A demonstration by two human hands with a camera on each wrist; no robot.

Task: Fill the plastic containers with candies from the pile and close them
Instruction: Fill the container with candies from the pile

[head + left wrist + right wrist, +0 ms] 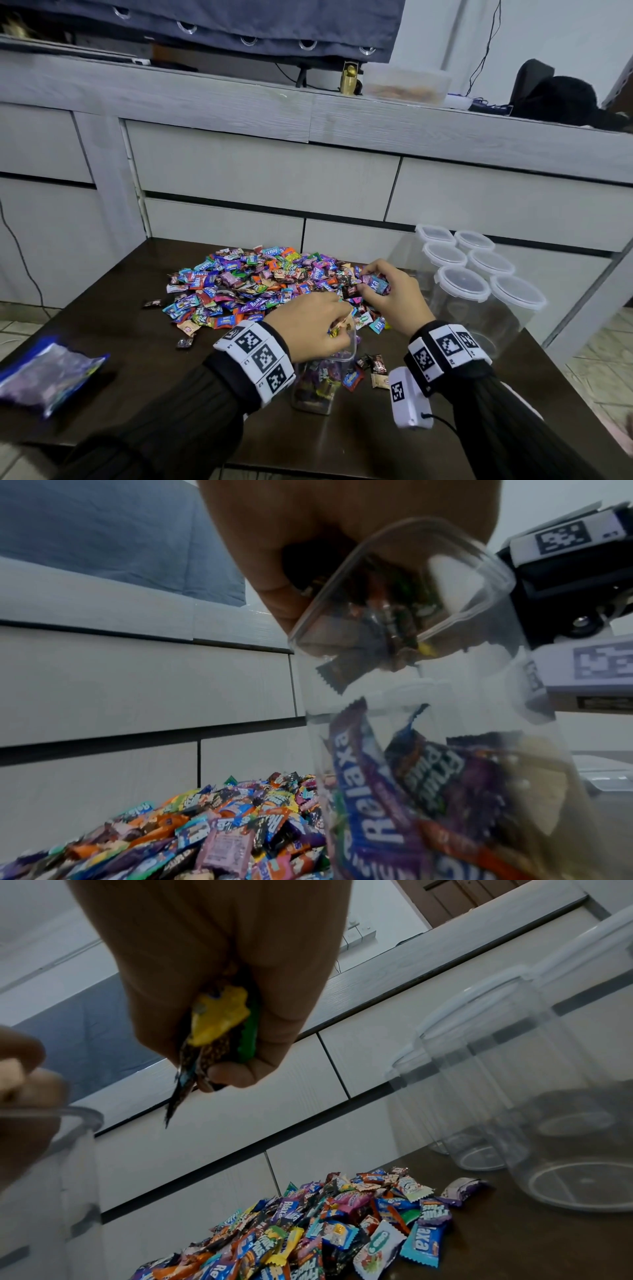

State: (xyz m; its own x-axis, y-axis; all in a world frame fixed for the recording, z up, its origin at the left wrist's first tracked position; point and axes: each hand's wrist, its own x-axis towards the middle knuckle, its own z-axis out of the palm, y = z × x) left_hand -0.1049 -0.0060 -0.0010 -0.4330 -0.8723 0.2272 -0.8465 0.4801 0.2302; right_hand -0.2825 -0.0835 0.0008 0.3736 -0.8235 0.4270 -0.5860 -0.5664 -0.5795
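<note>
A clear open container [323, 383] stands near the table's front, partly filled with wrapped candies [411, 791]. My left hand [339, 327] hovers right over its mouth [394, 588], fingers curled round a few candies; one dark wrapper [342, 669] hangs inside the rim. My right hand [373, 284] is above the right edge of the candy pile [260, 284] and grips a handful of candies [219, 1020], with yellow, green and dark wrappers sticking out of the fist. The pile [325, 1226] lies below it.
Several empty lidded containers [479, 274] stand at the table's right, close to my right hand. A few loose candies [373, 370] lie right of the open container. A blue plastic bag [48, 373] lies at the left front. White drawers [260, 178] back the table.
</note>
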